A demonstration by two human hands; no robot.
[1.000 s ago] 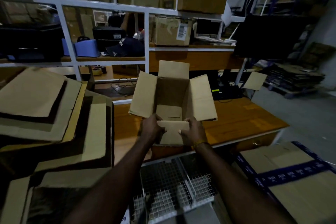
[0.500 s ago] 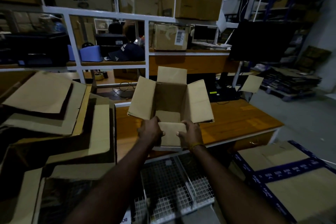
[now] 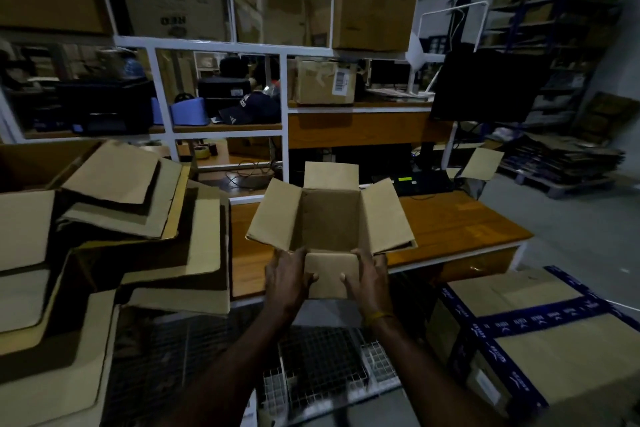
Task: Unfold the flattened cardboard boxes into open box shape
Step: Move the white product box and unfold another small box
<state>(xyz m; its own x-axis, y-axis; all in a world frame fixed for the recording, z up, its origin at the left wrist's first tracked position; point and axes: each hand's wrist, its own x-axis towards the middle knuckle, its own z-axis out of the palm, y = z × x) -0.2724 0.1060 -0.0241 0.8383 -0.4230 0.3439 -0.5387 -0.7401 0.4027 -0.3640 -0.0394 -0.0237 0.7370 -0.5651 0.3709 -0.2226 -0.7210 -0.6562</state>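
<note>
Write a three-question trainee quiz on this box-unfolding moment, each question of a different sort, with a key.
1. True or false: the cardboard box is opened up, with its top flaps spread outward.
2. Multiple choice: what do the left hand and right hand hold? A) the near flap of the box B) a roll of tape C) the monitor
3. Fill in: the pile of flattened cardboard lies to the person's ____ of the box.

Key: 1 true; 2 A; 3 left.
</note>
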